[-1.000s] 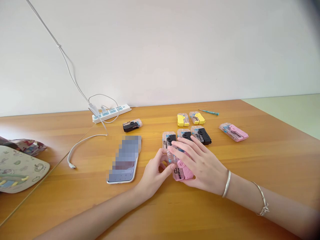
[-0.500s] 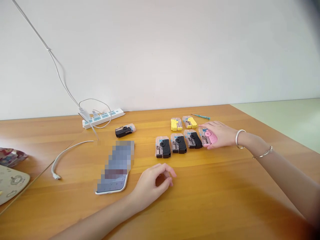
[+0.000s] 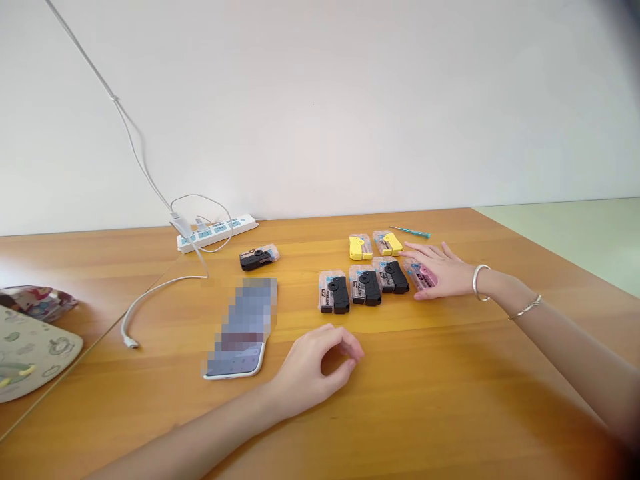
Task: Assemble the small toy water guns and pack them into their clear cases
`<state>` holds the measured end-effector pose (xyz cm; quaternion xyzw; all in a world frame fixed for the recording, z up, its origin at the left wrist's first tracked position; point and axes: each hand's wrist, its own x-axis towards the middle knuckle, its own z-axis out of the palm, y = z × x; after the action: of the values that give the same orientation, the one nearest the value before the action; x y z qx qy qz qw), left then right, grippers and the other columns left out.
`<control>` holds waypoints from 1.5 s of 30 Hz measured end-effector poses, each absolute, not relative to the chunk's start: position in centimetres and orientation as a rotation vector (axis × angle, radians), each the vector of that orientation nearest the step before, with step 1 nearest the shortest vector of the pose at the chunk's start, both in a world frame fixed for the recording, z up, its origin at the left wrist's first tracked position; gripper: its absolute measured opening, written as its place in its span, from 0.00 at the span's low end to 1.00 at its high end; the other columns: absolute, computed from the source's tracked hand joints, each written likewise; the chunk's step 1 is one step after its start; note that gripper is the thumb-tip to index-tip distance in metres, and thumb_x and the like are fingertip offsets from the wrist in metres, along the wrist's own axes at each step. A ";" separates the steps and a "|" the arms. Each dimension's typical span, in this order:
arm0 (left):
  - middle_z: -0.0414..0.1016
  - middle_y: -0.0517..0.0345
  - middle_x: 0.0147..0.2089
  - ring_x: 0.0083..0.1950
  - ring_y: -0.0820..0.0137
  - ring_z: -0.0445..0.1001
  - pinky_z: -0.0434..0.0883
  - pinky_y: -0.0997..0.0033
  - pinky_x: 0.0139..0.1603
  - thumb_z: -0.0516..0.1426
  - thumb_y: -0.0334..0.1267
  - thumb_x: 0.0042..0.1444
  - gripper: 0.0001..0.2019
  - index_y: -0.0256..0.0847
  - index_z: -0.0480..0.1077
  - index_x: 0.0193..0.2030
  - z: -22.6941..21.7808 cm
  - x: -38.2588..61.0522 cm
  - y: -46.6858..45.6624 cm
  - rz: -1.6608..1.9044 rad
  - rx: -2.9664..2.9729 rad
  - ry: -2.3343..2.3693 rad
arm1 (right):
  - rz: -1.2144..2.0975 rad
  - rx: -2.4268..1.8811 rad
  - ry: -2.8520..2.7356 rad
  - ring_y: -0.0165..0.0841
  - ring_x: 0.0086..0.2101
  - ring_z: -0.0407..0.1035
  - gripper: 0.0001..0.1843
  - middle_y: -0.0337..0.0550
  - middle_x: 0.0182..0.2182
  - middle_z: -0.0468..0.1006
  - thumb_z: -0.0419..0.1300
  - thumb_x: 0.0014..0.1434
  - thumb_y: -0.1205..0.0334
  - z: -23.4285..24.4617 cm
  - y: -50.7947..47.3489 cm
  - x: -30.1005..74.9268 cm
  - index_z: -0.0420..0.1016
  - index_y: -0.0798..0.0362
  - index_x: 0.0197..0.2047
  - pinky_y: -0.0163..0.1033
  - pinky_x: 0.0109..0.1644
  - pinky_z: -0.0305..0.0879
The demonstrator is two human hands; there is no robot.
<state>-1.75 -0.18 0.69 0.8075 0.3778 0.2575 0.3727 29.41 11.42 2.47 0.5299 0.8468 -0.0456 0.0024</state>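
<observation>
My right hand (image 3: 443, 272) lies flat with its fingers stretched out over a pink toy in a clear case (image 3: 421, 275), at the right end of a row of three black cased toys (image 3: 364, 285). Two yellow cased toys (image 3: 374, 245) sit just behind that row. My left hand (image 3: 320, 363) rests on the wooden table (image 3: 450, 400) near me, fingers loosely curled and holding nothing, to the right of a phone (image 3: 242, 330). A single black cased toy (image 3: 259, 256) lies apart, behind the phone.
A teal screwdriver (image 3: 411, 231) lies behind the yellow toys. A white power strip (image 3: 217, 231) with plugged cables sits by the wall, and a loose white cable (image 3: 150, 300) trails left. A patterned bag (image 3: 30, 340) is at the far left edge.
My right hand carried the pink toy from in front of me to the right end of the black row and now lies flat on it. My left hand let go and rests curled.
</observation>
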 end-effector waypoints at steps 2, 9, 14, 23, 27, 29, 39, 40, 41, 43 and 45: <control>0.76 0.63 0.36 0.39 0.72 0.73 0.66 0.74 0.44 0.51 0.27 0.54 0.08 0.42 0.68 0.35 0.8 -1.7 -0.2 0.654 2.059 0.966 | -0.084 1.632 2.691 0.52 0.64 0.41 0.44 0.54 0.66 0.48 0.56 0.49 0.41 2.1 11.3 28.3 0.50 0.49 0.65 0.69 0.61 0.27; 0.80 0.65 0.35 0.40 0.74 0.75 0.59 0.70 0.50 0.50 0.25 0.56 0.09 0.42 0.67 0.35 0.8 -1.9 -0.3 0.638 2.077 0.980 | -0.044 1.563 2.831 0.55 0.59 0.55 0.34 0.60 0.58 0.63 0.57 0.48 0.40 0.7 11.1 27.1 0.61 0.51 0.53 0.72 0.60 0.28; 0.79 0.65 0.33 0.40 0.71 0.73 0.59 0.68 0.50 0.51 0.26 0.55 0.07 0.42 0.66 0.36 0.8 -1.9 -0.3 0.639 2.099 1.017 | -0.036 1.491 2.901 0.50 0.50 0.66 0.22 0.54 0.49 0.72 0.59 0.50 0.52 1.7 10.2 27.3 0.61 0.49 0.46 0.69 0.60 0.29; 0.76 0.60 0.33 0.39 0.68 0.72 0.63 0.67 0.46 0.47 0.34 0.61 0.06 0.42 0.61 0.44 0.3 -2.1 -0.1 0.699 1.862 0.991 | 0.238 1.243 3.136 0.51 0.52 0.62 0.30 0.50 0.49 0.70 0.65 0.42 0.48 5.2 4.5 22.2 0.62 0.50 0.46 0.65 0.60 0.42; 0.74 0.58 0.34 0.39 0.67 0.72 0.65 0.66 0.46 0.42 0.42 0.65 0.10 0.42 0.54 0.50 0.0 -2.1 -0.2 0.802 1.651 0.996 | 0.300 1.104 3.313 0.48 0.53 0.62 0.29 0.54 0.51 0.69 0.64 0.45 0.52 5.0 2.2 19.2 0.62 0.53 0.49 0.59 0.60 0.49; 0.72 0.59 0.33 0.37 0.67 0.71 0.66 0.65 0.44 0.43 0.45 0.64 0.14 0.42 0.52 0.54 -0.1 -2.2 -0.2 0.804 1.670 1.037 | 0.285 1.116 3.360 0.47 0.54 0.61 0.29 0.57 0.51 0.68 0.63 0.46 0.53 4.6 1.5 18.4 0.61 0.55 0.49 0.55 0.59 0.53; 0.68 0.60 0.30 0.38 0.65 0.69 0.67 0.69 0.39 0.46 0.50 0.62 0.20 0.42 0.57 0.57 -0.2 -2.3 0.0 0.819 1.589 0.981 | -0.064 0.955 3.325 0.46 0.56 0.60 0.35 0.59 0.55 0.65 0.66 0.44 0.50 3.8 1.9 18.5 0.61 0.56 0.52 0.60 0.63 0.41; 0.68 0.60 0.30 0.39 0.65 0.69 0.67 0.69 0.39 0.46 0.51 0.62 0.20 0.42 0.58 0.56 -0.1 -2.3 0.1 0.820 1.582 0.980 | -0.110 0.934 3.311 0.44 0.56 0.60 0.36 0.57 0.56 0.65 0.66 0.44 0.50 4.1 2.1 18.8 0.62 0.55 0.53 0.59 0.63 0.40; 0.69 0.60 0.31 0.39 0.65 0.69 0.67 0.69 0.39 0.47 0.51 0.62 0.20 0.42 0.58 0.56 -0.1 -2.3 0.1 0.822 1.577 0.981 | -0.156 0.912 3.300 0.43 0.56 0.59 0.36 0.55 0.57 0.65 0.66 0.44 0.51 4.3 2.3 19.0 0.62 0.54 0.54 0.57 0.64 0.41; 0.71 0.58 0.35 0.42 0.64 0.69 0.67 0.69 0.40 0.47 0.51 0.62 0.20 0.42 0.59 0.55 -0.1 -2.4 0.2 0.824 1.562 0.975 | -0.248 0.873 3.277 0.42 0.57 0.58 0.37 0.52 0.59 0.64 0.66 0.45 0.52 4.8 2.8 19.5 0.62 0.52 0.57 0.54 0.63 0.44; 0.72 0.55 0.41 0.46 0.63 0.69 0.67 0.69 0.43 0.48 0.51 0.62 0.20 0.42 0.59 0.55 -0.1 -2.4 0.3 0.827 1.552 0.954 | -0.340 0.836 3.252 0.42 0.58 0.57 0.37 0.49 0.60 0.63 0.66 0.46 0.53 5.2 3.2 20.0 0.62 0.50 0.59 0.54 0.62 0.48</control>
<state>-2.42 0.27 -0.11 0.6530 0.4015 0.3477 0.5399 20.01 3.16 5.16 0.2460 0.9570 -0.1001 -0.1166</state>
